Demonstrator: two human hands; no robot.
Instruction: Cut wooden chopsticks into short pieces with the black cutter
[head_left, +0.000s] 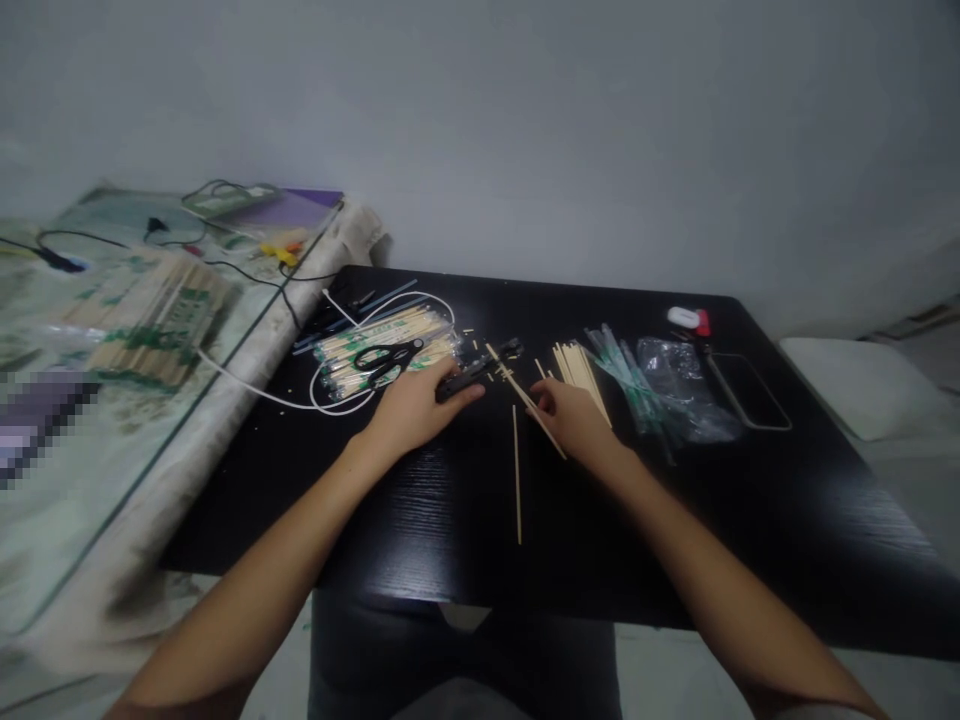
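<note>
My left hand (417,404) is closed on the handle of a black cutting tool (480,368) lying on the black table (750,500). My right hand (571,415) pinches a thin wooden stick (525,398), whose far end reaches into the tool's jaws. Another long stick (517,475) lies loose on the table between my hands. A small pile of bare sticks (577,368) rests just beyond my right hand.
Black scissors (390,357) lie on wrapped stick packs (382,350), ringed by a white cable (330,398). Empty plastic wrappers (660,385), a dark phone (748,390) and a white-and-red item (690,318) sit at right. A glass-topped table (112,330) with more stick packs stands left.
</note>
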